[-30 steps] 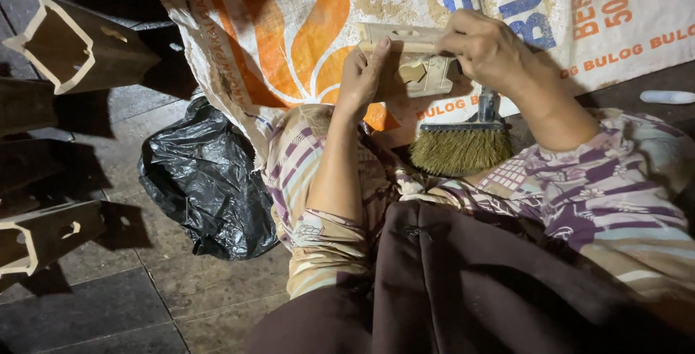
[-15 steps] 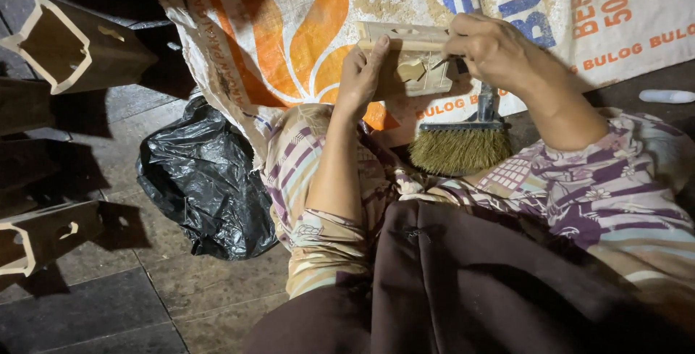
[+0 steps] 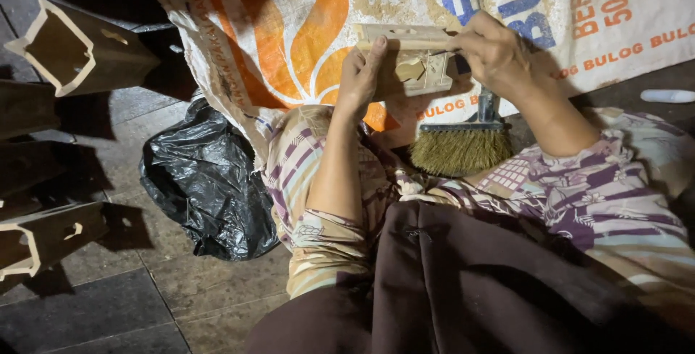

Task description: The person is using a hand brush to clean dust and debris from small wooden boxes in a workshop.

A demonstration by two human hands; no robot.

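Nearest the camera lies a dark brown cloth [image 3: 492,281] over the person's lap, with patterned striped sleeves [image 3: 579,195] coming out from under it. Just beyond the cloth, a hand brush [image 3: 463,144] with straw-coloured bristles rests on the lap, its dark handle pointing away toward the right hand. To the left of the brush, a crumpled black plastic bag [image 3: 206,187] sits on the stone floor [image 3: 108,303].

Past the brush, both hands meet on a small pale wooden piece [image 3: 413,64], a frame-like part with a slat along its top, held above the brush and over a printed woven sack [image 3: 289,28]. The left hand [image 3: 362,75] clasps the piece's left end, palm and fingers wrapped against it. The right hand [image 3: 496,53] pinches the right end of the top slat, fingers curled tight.

The sack spreads out beyond and to either side of the brush, white with orange and blue print and dusted with sawdust. Far left of the brush, several dark hollow wooden mouldings [image 3: 69,50] with pale cut edges lie on the floor. Far right of the brush, a small white object [image 3: 666,95] lies at the sack's edge.
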